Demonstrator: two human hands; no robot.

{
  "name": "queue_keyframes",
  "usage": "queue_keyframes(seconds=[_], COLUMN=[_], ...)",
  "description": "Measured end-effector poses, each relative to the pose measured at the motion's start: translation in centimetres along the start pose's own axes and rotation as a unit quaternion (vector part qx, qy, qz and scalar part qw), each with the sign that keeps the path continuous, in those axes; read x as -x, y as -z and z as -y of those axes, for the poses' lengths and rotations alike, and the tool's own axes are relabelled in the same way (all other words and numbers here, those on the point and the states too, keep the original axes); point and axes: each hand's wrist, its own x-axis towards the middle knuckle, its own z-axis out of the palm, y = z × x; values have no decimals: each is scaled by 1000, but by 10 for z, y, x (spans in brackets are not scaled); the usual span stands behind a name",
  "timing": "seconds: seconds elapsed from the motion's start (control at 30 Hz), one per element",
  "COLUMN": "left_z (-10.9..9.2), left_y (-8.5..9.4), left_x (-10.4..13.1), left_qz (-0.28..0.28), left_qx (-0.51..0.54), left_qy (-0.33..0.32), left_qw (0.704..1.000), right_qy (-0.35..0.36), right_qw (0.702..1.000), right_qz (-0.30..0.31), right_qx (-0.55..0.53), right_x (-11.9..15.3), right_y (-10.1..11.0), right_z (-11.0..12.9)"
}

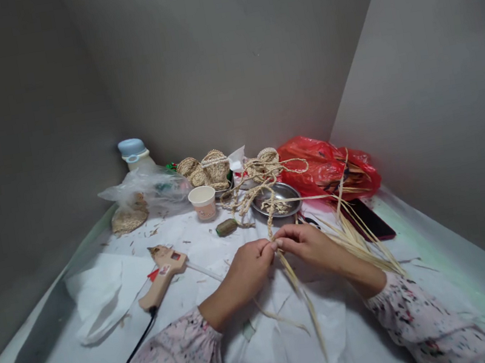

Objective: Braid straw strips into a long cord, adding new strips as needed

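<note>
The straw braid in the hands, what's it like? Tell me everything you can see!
The straw braid is pale tan and bumpy, and looks made of dry plant strips plaited together. The left hand and right hand pinch it between their fingertips. On the near side, loose flat strips trail toward the person, unbraided. Beyond the fingers, the braided part runs away toward a metal bowl, where it seems to join a loose, loopy tangle.
</note>
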Motion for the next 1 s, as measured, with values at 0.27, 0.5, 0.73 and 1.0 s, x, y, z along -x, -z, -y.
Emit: queue_keyframes(seconds=[0.27,0.5,0.73,1.0], left_z=[11,16,12,16], left_y=[-9,-15,-14,-16], left_x=[-5,-6,-5,-6], left_qz=[-37,-48,-51,-55], left_qx=[76,117,117,155], left_qy=[61,59,64,72], left_qw=[995,990,990,984], right_qy=[-97,-10,-10,-49], right_qw=[991,953,930,960], right_qz=[39,41,39,58], right_qx=[78,299,364,268], right_x=[0,17,17,10], right_y=[9,8,13,12], right_z=[11,32,33,28])
